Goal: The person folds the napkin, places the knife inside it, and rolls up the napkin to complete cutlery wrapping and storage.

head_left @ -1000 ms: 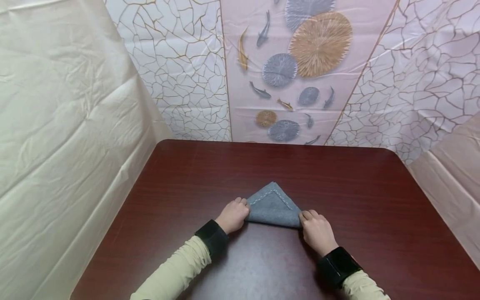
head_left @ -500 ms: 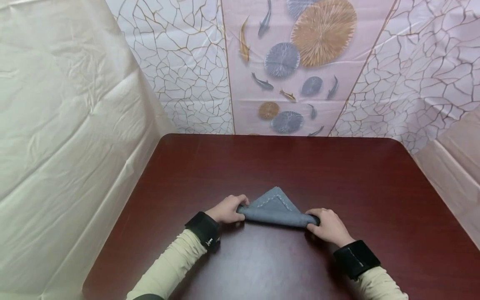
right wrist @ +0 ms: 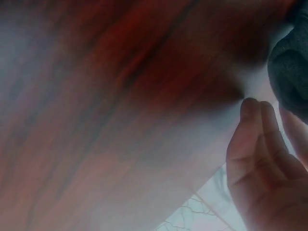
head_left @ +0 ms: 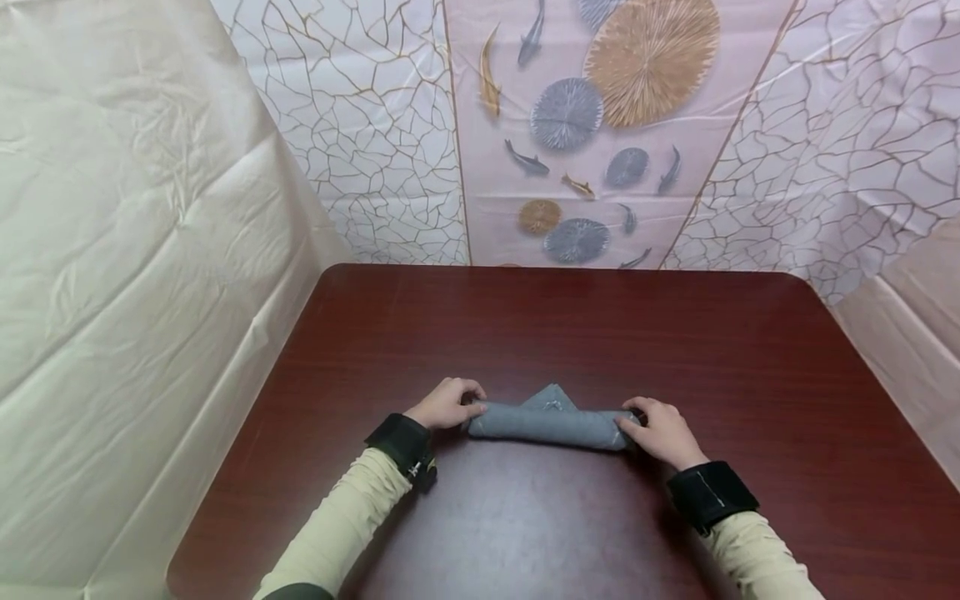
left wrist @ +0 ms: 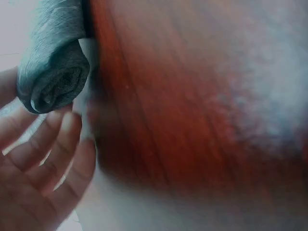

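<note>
A grey-blue cloth (head_left: 551, 425), rolled into a tube, lies across the middle of the table; a small stitched corner still shows behind it. My left hand (head_left: 442, 405) holds the tube's left end between thumb and fingers. At the right end my right hand (head_left: 669, 433) grips it the same way, thumb on the near side. The left wrist view shows the spiral end of the rolled cloth (left wrist: 55, 62) between thumb and fingertips. In the right wrist view only the dark end of the cloth (right wrist: 291, 72) shows at the edge, beside the fingers.
The dark red wooden table (head_left: 547, 333) has rounded far corners. Behind it hangs a patterned curtain (head_left: 375, 133) with fish and round motifs. A cream sheet (head_left: 150, 250) closes off the left side, and another pale sheet (head_left: 907, 333) the right.
The cloth has gone from a broad triangle with a narrow fold to a thicker, wider roll, leaving only a small tip at the back. Both hands have moved apart, staying at its ends.
</note>
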Available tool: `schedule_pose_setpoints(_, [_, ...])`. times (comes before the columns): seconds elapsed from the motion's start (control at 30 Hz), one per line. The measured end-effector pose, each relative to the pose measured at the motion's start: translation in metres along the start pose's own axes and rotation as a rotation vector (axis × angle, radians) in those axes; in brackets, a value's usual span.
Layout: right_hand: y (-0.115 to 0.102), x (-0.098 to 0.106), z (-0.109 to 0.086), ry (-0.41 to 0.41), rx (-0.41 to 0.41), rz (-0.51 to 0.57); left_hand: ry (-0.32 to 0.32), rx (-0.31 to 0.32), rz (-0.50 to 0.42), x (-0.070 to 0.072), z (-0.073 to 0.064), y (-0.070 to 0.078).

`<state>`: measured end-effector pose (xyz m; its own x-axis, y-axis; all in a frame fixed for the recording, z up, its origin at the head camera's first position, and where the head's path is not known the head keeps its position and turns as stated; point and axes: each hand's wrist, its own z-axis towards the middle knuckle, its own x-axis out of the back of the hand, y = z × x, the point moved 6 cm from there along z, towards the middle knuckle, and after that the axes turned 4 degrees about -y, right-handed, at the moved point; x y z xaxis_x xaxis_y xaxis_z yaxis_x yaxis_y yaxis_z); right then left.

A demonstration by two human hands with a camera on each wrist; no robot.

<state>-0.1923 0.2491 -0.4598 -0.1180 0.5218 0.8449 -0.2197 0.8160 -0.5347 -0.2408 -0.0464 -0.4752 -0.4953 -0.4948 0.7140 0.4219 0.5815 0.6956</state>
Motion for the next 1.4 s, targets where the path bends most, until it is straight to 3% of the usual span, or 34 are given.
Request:
schedule_pose_setpoints(0.13, [-0.001, -0.001, 0.003, 0.006, -0.051, -0.060, 0.028, 0.023, 0.035, 0.003, 0.004, 0.003])
schedule_pose_setpoints(0.23, [-0.008, -0.001, 0.003, 0.072, -0.030, -0.125, 0.081, 0.007, 0.150, 0.004, 0.004, 0.010])
schedule_pose_setpoints(0.3, [-0.017, -0.002, 0.003, 0.149, 0.056, -0.183, 0.110, -0.049, 0.280, 0.003, 0.003, 0.021])
schedule_pose_setpoints(0.43, [-0.042, -0.006, 0.000, 0.292, 0.336, -0.331, 0.139, -0.200, 0.585, -0.005, -0.001, 0.049])
schedule_pose_setpoints(0.5, [-0.050, -0.008, 0.000, 0.324, 0.426, -0.377, 0.141, -0.235, 0.677, -0.008, -0.002, 0.058])
schedule_pose_setpoints(0.83, [-0.053, -0.017, -0.015, 0.286, 0.421, -0.414, 0.127, -0.208, 0.732, -0.018, -0.012, 0.064])
schedule_pose_setpoints(1.1, [-0.059, -0.033, -0.033, 0.210, 0.338, -0.504, 0.080, -0.107, 0.859, -0.040, -0.016, 0.066])
schedule_pose_setpoints(1.4, [-0.063, -0.028, -0.023, 0.244, 0.357, -0.511, 0.131, -0.082, 0.863, -0.031, -0.011, 0.066])
